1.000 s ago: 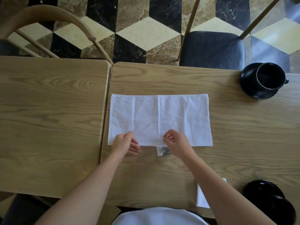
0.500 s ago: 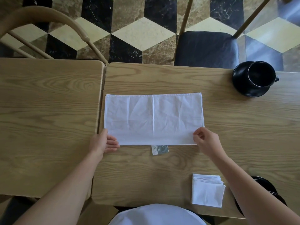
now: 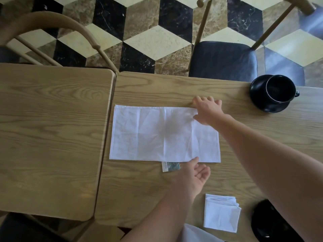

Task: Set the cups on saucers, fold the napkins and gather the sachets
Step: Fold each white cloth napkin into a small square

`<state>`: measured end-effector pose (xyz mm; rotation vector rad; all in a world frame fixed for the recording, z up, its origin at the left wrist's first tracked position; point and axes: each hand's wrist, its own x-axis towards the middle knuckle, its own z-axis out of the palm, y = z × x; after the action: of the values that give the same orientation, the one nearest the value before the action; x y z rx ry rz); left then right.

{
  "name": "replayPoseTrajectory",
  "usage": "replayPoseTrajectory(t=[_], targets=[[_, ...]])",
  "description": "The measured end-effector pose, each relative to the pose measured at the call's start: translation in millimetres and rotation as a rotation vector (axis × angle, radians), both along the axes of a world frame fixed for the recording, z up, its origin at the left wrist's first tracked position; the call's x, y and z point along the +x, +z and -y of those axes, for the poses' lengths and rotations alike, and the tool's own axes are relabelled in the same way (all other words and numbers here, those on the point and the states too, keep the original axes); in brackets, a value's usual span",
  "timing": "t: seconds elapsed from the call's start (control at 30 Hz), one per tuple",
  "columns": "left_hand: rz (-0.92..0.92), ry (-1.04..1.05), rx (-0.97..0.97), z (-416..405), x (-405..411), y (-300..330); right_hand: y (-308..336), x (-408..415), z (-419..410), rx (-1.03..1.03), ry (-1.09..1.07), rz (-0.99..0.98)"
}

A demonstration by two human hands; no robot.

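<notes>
A white napkin (image 3: 157,135), folded into a long rectangle, lies flat on the right-hand table. My right hand (image 3: 208,109) rests with spread fingers on its far right corner and hides that corner. My left hand (image 3: 194,173) is at the near edge, fingers apart, thumb touching the cloth towards the right end. A small sachet (image 3: 170,166) pokes out from under the near edge, just left of my left hand. A black cup (image 3: 279,89) stands on a black saucer (image 3: 258,102) at the far right. A folded napkin (image 3: 221,213) lies near the front edge.
Another black piece of crockery (image 3: 262,224) sits at the bottom right, partly behind my right arm. A second wooden table (image 3: 52,128) adjoins on the left. A chair with a dark seat (image 3: 222,62) stands beyond the far edge, a curved chair back (image 3: 52,20) at far left.
My right hand went from the napkin's near right corner up to its far right corner. My left hand slid from the near left corner rightward along the near edge.
</notes>
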<state>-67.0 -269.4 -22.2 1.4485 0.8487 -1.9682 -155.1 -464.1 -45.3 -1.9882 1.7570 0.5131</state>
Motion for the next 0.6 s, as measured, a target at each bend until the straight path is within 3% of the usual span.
replayPoseTrajectory(t=[0.17, 0.37, 0.47, 0.6], targets=[[0.027, -0.052, -0.005, -1, -5, -3, 14, 7, -4, 0.042, 0.182, -0.247], [0.019, 0.016, -0.099, -17, 5, 8, 71, 25, -21, 0.348, 0.086, 0.022], [-0.02, 0.106, -0.188, -34, 14, 22, 111, 46, -41, 0.413, 0.147, 0.086], [-0.038, 0.115, -0.314, -55, 31, 43, 157, 70, -70, 0.468, -0.002, 0.339]])
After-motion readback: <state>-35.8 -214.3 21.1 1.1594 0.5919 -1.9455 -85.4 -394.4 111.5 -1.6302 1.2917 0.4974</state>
